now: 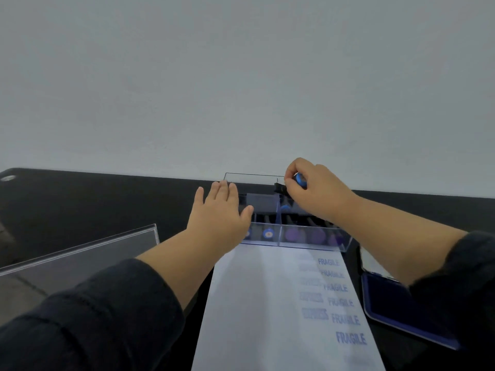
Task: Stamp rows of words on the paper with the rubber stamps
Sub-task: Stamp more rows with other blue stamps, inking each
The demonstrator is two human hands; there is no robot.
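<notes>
Head view, paper (257,303) stamped FRAGILE, right hand (316,191) gripping stamp (299,180)

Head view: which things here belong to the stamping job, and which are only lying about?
Belong to the job:
- paper, with EXPRESS and FRAGILE rows
- blue-knobbed stamp gripped by right hand
- clear stamp box, left hand resting flat on it
- blue ink pad

Just lying about:
- clear lid, left of the paper
- black desk

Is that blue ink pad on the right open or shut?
Open: the ink pad shows its dark blue inking surface, partly hidden by the right forearm.
</notes>
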